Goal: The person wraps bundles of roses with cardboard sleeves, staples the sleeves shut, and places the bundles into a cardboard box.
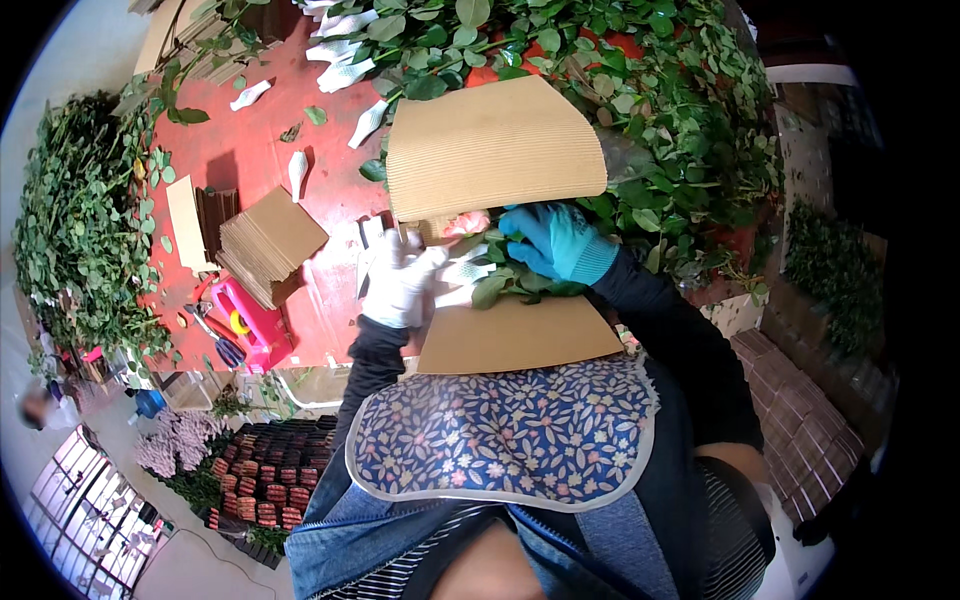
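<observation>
My left hand (400,275), in a white glove, is closed around the near left edge of a corrugated cardboard sheet (495,150) that arches up over pink roses (465,222). In a blue glove, my right hand (555,240) grips the rose stems and leaves (505,280) just under the sheet's right side. A second flat cardboard sheet (520,335) lies below the hands, at the table's near edge. Most of the rose heads are hidden by the cardboard.
A stack of cardboard sheets (270,245) sits left on the red table (260,150), with scissors (222,345) and a pink holder (255,320) near it. White sleeves (340,60) lie scattered at the back. Leafy rose stems (680,110) pile right and far left (80,220).
</observation>
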The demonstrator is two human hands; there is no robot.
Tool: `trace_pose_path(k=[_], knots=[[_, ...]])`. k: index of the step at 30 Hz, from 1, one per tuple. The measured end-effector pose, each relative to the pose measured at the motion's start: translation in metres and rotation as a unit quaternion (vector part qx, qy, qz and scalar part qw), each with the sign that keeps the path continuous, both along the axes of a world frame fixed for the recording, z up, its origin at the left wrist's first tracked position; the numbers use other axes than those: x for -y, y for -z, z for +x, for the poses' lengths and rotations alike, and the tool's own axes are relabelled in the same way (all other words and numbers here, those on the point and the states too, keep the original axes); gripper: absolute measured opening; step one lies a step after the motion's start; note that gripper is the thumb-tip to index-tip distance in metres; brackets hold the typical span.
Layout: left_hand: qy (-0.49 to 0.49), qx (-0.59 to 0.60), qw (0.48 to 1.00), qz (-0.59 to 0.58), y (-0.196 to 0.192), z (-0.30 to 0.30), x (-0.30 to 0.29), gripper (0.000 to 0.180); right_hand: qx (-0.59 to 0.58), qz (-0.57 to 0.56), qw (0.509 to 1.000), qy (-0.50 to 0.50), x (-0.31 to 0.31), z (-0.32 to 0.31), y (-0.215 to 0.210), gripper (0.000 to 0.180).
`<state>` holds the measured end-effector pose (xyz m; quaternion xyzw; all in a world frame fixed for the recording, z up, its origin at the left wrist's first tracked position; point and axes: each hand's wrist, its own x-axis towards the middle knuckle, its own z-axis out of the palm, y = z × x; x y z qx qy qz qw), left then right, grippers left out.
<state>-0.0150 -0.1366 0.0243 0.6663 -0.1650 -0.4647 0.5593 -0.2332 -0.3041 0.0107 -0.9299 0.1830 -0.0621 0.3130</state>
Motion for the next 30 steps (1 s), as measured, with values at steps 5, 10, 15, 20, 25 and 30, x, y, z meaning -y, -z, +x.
trace_pose_path(k=[5, 10, 15, 20, 25, 30], knots=[[-0.007, 0.087, 0.996, -0.022, 0.035, -0.006, -0.007, 0.013, -0.014, -0.078, 0.997, 0.002, -0.011, 0.009, 0.011, 0.014], [-0.067, 0.076, 0.994, 0.031, -0.031, 0.047, -0.028, 0.010, -0.035, -0.025, 0.999, -0.012, -0.002, 0.008, -0.003, 0.018], [0.375, 0.376, 0.845, 0.062, 0.001, 0.013, -0.028, 0.022, -0.017, 0.081, 0.995, -0.062, -0.002, 0.001, -0.019, 0.022], [0.404, 0.454, 0.794, 0.022, 0.015, 0.016, -0.026, 0.010, -0.057, -0.020, 0.996, -0.067, -0.012, 0.005, -0.008, 0.019], [0.189, 0.077, 0.973, 0.109, -0.012, 0.046, -0.055, 0.018, -0.054, -0.023, 0.996, -0.070, -0.009, 0.001, -0.011, 0.019], [0.419, 0.539, 0.728, 0.064, 0.001, 0.004, -0.019, 0.015, -0.051, -0.027, 0.996, -0.071, -0.008, 0.005, -0.021, 0.017]])
